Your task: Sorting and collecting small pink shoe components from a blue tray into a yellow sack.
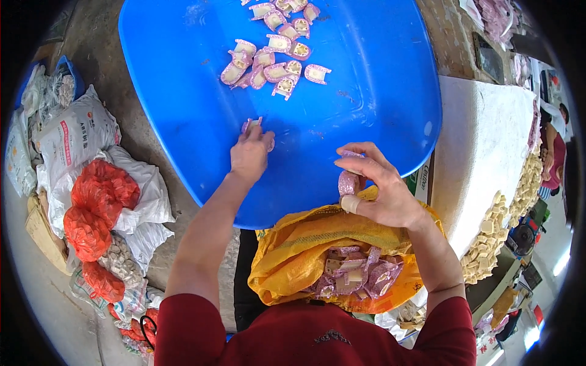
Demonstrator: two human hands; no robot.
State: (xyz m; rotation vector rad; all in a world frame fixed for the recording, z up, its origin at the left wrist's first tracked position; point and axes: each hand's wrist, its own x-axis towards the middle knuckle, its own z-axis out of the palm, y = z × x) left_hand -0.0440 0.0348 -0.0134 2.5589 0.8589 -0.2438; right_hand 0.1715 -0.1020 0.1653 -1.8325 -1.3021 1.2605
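Observation:
Over the near part of a large blue plastic tub (201, 122), my left hand (249, 154) is closed around pink glittery shoe heels (252, 124), partly hidden by the fingers. My right hand (390, 192), a pale wrap on its thumb, grips pink glitter heels (348, 184) above the tub's near right rim. More U-shaped heels (279, 43) with cream inner faces lie scattered at the tub's far side. Below my right hand, a yellow woven sack (287, 256) gapes with a heap of the same heels (357, 274) inside.
White sacks (79, 131) and red plastic bags (91, 207) crowd the floor at left. On the right stands a white-covered table (476, 140) with piles of cream-coloured pieces (488, 238) along its edge. A phone-like dark device (488, 58) lies beyond it. Another person (554, 152) is at far right.

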